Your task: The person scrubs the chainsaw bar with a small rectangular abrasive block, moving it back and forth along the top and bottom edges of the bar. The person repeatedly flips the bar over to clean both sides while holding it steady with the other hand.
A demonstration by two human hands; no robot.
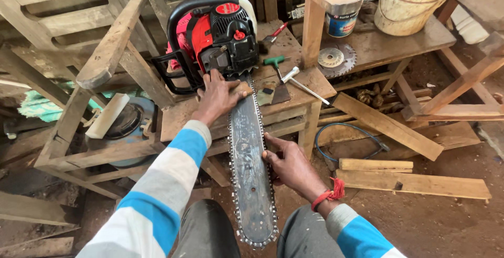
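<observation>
Rough wooden surface [294,87] at frame centre carries a red chainsaw [212,35], its bar [251,174] jutting toward the lower edge. Left hand [218,96] presses flat at the bar's base; right hand [289,163] pinches the chain [271,184]. Fingers are best kept off the teeth.

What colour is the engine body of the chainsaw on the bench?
Red and black, seen in the head view: chainsaw.

A cream bucket [412,1] stands on a low wooden shelf [415,40], near a lidded tin can [342,12]. Below the can lies a circular saw blade [336,58]. A blue cable [346,137] loops on the dirt floor [446,226] beside loose planks [415,183].
</observation>
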